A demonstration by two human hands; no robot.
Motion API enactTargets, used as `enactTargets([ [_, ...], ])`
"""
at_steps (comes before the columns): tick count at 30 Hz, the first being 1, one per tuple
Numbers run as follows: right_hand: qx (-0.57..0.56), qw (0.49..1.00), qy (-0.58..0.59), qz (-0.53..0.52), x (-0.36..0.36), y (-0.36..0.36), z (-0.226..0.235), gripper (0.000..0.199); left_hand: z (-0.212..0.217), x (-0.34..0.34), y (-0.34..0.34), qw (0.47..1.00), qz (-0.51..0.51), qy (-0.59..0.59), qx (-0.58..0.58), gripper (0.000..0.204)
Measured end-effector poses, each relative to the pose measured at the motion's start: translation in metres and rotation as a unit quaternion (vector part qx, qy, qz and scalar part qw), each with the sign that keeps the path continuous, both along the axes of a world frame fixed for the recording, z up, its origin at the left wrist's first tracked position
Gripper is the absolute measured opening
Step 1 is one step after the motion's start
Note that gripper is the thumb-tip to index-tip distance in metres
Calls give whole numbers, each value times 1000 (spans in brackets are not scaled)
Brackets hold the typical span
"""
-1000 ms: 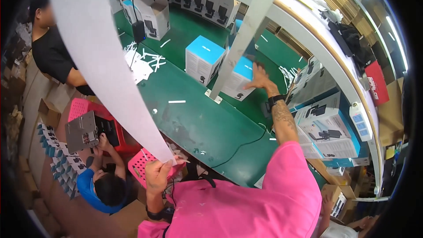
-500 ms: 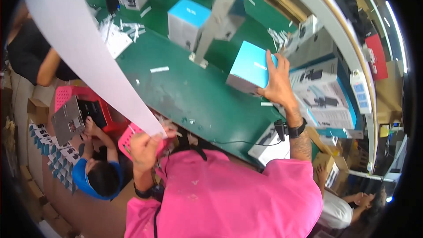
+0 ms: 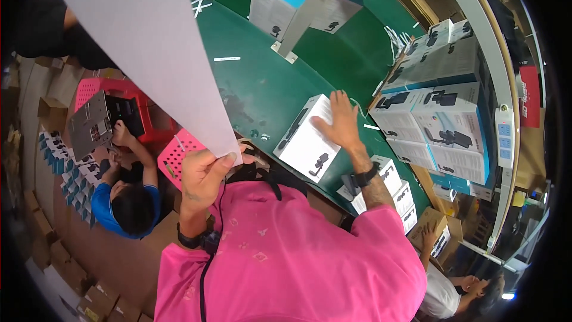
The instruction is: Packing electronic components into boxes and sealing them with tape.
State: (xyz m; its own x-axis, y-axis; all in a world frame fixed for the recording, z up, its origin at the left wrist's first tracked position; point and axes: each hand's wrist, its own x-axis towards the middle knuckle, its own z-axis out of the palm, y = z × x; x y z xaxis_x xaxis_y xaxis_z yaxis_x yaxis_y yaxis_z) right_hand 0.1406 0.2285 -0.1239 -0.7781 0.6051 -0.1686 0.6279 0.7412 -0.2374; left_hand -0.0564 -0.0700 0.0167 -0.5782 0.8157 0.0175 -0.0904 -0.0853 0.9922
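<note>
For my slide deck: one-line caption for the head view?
Left hand holds a white sheet; right hand rests on a white box.

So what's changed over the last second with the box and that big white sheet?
The right hand has drawn the white box back along the green table, from beside the slanted post to the near edge, where it now lies flat under the palm. The left hand kept its pinch on the corner of the white sheet, still raised.
</note>
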Motion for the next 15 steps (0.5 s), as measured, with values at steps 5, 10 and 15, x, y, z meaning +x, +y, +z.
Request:
enactTargets([
  [5, -16, 993, -45, -103, -25, -33, -9, 121, 13, 5, 7, 999, -8, 33, -39, 24],
  [10, -37, 988, -47, -146, -32, -30, 0, 117, 18, -1, 10, 999, -19, -23, -41, 24],
  [15, 107, 993, 41, -27, 7, -120, -39, 108, 10, 6, 12, 991, -45, -118, 45, 34],
])
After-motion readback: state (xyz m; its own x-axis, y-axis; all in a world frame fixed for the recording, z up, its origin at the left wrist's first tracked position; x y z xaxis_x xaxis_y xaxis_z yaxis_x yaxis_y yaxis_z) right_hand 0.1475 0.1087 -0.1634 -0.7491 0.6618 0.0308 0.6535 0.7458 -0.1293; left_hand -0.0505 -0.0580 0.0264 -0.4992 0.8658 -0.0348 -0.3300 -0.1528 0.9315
